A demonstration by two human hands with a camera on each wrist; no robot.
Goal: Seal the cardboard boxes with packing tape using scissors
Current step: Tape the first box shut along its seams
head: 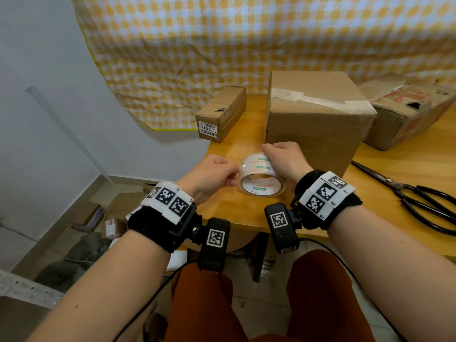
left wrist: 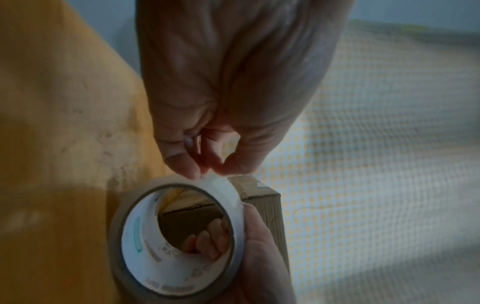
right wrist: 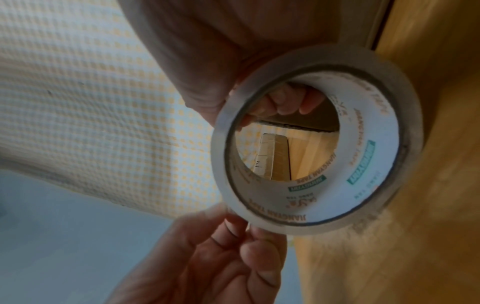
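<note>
A roll of clear packing tape [head: 261, 177] with a white printed core is held just above the wooden table [head: 222, 213], in front of a large brown cardboard box [head: 318, 124]. My right hand [head: 274, 154] grips the roll from above, its fingers curled over the far side and showing through the core [left wrist: 207, 240]. My left hand [head: 233, 176] pinches the tape's loose end at the roll's left rim [left wrist: 205, 172]. Black scissors [head: 419, 198] lie on the table to the right, untouched.
A small long box [head: 222, 112] with a barcode label stands at the table's back left. A worn box [head: 407, 109] with a torn hole sits at the back right. A yellow checked cloth [head: 246, 33] hangs behind. Clutter lies on the floor to the left.
</note>
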